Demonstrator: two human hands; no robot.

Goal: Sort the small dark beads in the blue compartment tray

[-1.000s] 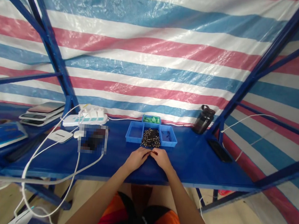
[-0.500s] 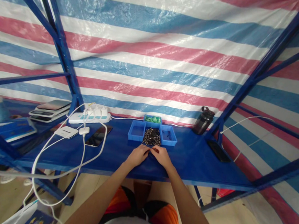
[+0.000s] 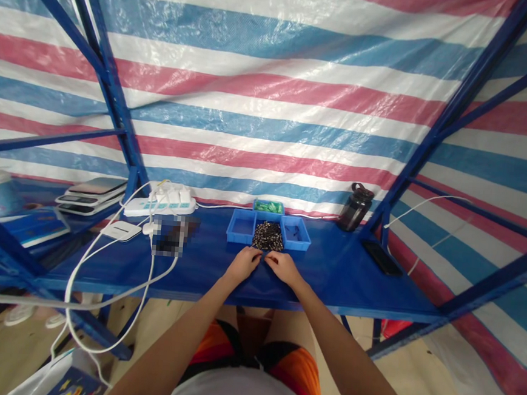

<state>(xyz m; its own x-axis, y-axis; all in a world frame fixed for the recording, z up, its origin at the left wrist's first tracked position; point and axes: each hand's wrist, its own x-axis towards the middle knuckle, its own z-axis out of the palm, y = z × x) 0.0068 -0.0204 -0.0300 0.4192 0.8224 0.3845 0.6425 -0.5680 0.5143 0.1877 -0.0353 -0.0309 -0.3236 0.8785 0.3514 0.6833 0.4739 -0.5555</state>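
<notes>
My left hand (image 3: 244,264) and my right hand (image 3: 282,266) rest close together at the near side of a heap of small black and brassy parts (image 3: 268,236). The fingers of both are curled into pinches, with a narrow gap between the fingertips. Whatever they hold, if anything, is too small to make out. Around the heap stand blue trays: the left tray (image 3: 240,239) looks bare inside, the right tray (image 3: 302,245) has a few small dark pieces, and the back tray (image 3: 256,205) carries green pieces (image 3: 269,207).
On the blue table (image 3: 330,276) a black bottle (image 3: 355,208) stands back right, near a dark phone-like slab (image 3: 381,258). To the left lie a white power strip (image 3: 160,206), looping white cables (image 3: 71,280) and stacked flat devices (image 3: 91,195). Blue frame posts rise at both sides.
My fingertips have drawn slightly apart; before, they met at the near edge of the heap. The camera view has shifted a little.
</notes>
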